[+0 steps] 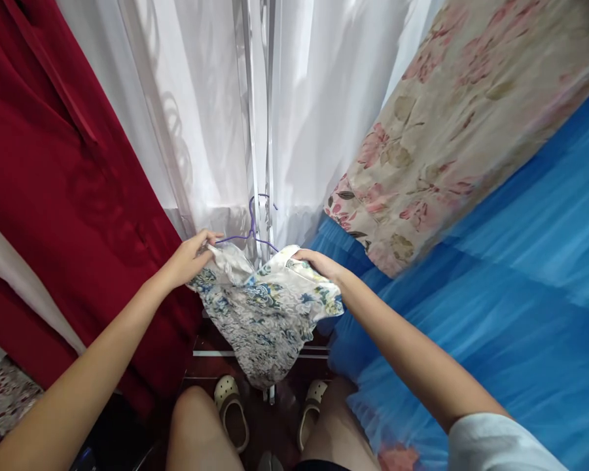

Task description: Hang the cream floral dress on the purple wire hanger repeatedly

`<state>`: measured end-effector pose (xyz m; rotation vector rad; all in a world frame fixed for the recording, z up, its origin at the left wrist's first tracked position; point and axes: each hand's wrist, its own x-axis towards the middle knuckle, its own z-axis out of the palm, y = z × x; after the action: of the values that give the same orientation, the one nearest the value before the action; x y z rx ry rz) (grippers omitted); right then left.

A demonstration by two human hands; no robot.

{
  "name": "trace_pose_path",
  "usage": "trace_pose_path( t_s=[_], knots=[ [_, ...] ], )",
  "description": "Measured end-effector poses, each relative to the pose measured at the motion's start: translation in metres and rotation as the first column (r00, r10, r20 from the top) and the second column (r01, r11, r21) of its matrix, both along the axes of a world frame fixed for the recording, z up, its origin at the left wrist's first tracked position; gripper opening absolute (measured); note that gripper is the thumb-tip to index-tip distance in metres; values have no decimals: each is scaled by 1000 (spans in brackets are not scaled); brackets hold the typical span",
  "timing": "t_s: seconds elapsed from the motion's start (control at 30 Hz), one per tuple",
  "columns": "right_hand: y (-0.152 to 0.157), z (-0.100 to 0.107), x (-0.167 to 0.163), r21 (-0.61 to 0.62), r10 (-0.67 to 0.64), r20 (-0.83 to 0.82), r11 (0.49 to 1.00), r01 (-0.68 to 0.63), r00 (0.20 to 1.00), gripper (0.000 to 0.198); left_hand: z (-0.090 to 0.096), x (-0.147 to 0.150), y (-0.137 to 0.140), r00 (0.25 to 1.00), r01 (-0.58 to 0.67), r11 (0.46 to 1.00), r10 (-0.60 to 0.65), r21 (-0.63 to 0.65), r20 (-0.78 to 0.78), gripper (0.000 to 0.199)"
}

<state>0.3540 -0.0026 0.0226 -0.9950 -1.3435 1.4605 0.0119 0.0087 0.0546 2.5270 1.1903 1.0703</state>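
A white blouse with a blue, green and yellow floral print [265, 314] hangs in front of me on a purple hanger [252, 222]. The hanger's hook is up beside a pair of white metal poles. My left hand [196, 255] grips the blouse's left shoulder by the hanger's arm, thumb and fingers closed on the cloth. At the other shoulder, my right hand [319, 263] has its fingers partly tucked under the collar and closed on the fabric. The lower part of the blouse narrows and hangs down between my knees.
White poles [258, 118] stand before white curtains [196, 98]. Red drapery [78, 170] hangs on the left. A pink floral cloth [412, 157] and blue tulle [495, 294] are on the right. Beige clogs [233, 412] rest on the dark floor below.
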Motion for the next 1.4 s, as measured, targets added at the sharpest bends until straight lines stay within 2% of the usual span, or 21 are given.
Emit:
trace_pose_path(
  t_s=[0.07, 0.13, 0.2, 0.27, 0.33, 0.37, 0.47, 0.53, 0.63, 0.77, 0.87, 1.03, 1.2, 1.3, 1.4],
  knots=[
    [-3, -12, 1, -93, 52, 11, 994, -51, 999, 15, -6, 15, -4, 999, 20, 1000, -20, -7, 47, 36],
    [-10, -26, 8, -179, 92, -6, 980, -91, 996, 14, -17, 19, -2, 996, -64, 997, 60, 50, 73, 53],
    [-23, -39, 19, -214, 71, -66, 973, -84, 995, 27, -29, 13, 5, 983, -168, 984, 162, 67, 82, 62],
    [-42, -47, 30, -161, 47, -146, 984, -70, 988, 44, -40, 5, 16, 972, -231, 972, 228, 51, 65, 64],
    [-63, -48, 34, 8, 27, -141, 1000, -26, 990, 53, -48, 0, 28, 970, -241, 968, 239, 63, 40, 60],
    [-72, -47, 34, 113, 15, -77, 994, -7, 997, 53, -50, 0, 34, 973, -229, 970, 227, 82, 28, 57],
    [-91, -41, 23, 363, -86, 225, 932, -2, 971, 44, -50, 7, 48, 980, -198, 970, 197, 143, 20, 44],
    [-92, -38, 14, 451, -189, 317, 892, 27, 930, 36, -44, 11, 51, 975, -222, 963, 220, 155, 36, 32],
    [-83, -32, 8, 487, -295, 241, 861, 148, 924, 34, -31, 10, 45, 976, -218, 965, 215, 142, 38, 23],
    [-72, -20, 16, 483, -350, 167, 844, 233, 922, 29, -19, 7, 22, 980, -192, 967, 180, 168, 84, 17],
    [-74, -16, 27, 497, -396, 163, 824, 272, 904, 27, -18, 15, 5, 978, -193, 969, 178, 157, 106, 13],
    [-77, -13, 44, 491, -495, 66, 772, 403, 867, 27, -21, 40, -11, 967, -176, 982, 161, 63, 195, 16],
    [-50, 20, 48, 471, -516, -40, 746, 471, 856, 25, -11, 49, -20, 946, -195, 978, 169, 68, 276, 24],
    [-47, 44, 33, 468, -467, -66, 766, 441, 882, 23, -10, 41, -19, 950, -285, 945, 258, 158, 175, 23],
    [-79, 58, 3, 563, -353, 34, 780, 274, 935, 22, -15, 29, -6, 918, -395, 894, 379, 212, 113, 31]
  ],
)
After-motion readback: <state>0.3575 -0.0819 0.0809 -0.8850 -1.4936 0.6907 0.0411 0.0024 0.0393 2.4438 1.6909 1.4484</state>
